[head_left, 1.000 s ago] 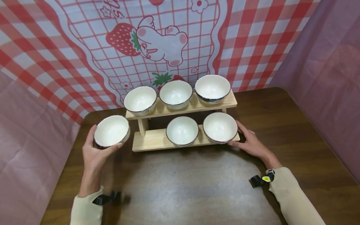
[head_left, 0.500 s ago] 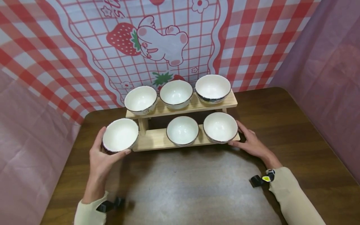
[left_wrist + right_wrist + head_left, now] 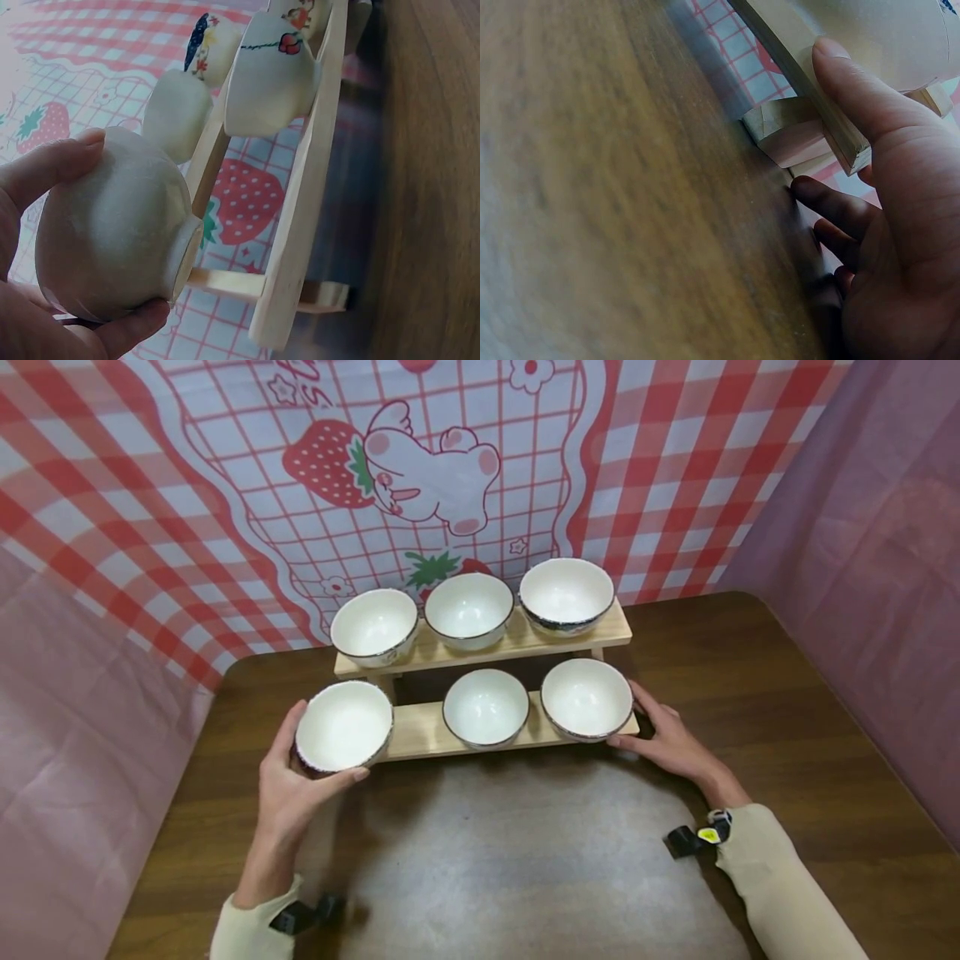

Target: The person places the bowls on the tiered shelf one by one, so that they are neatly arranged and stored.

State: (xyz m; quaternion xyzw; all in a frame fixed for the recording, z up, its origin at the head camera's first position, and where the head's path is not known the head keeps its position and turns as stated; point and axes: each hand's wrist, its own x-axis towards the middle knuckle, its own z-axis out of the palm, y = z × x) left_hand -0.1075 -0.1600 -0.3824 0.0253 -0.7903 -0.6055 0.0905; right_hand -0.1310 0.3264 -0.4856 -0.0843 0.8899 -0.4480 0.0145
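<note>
My left hand (image 3: 288, 789) grips a white bowl (image 3: 345, 727) by its side, thumb toward the front and fingers round the left. In the left wrist view this bowl (image 3: 112, 225) is tilted, apart from the shelf edge beside it. A two-tier wooden stand (image 3: 420, 731) carries the other bowls. On its lower tier are a pale bowl with a brown rim (image 3: 486, 708) and a white bowl (image 3: 587, 697) at the right end. My right hand (image 3: 671, 743) holds that right-end bowl between thumb and forefinger; its other fingers (image 3: 836, 206) hang below the shelf end.
Three bowls stand on the upper tier: a left one (image 3: 375, 627), a middle one (image 3: 469, 610) and a right one (image 3: 567, 597). A red-and-white checked cloth (image 3: 660, 485) hangs behind the brown table (image 3: 480, 860). Pinkish curtains (image 3: 885, 568) hang at both sides.
My left hand has carried its bowl rightward and slightly nearer, from beside the stand to over the left end of the lower tier. The right hand and the other bowls have stayed put.
</note>
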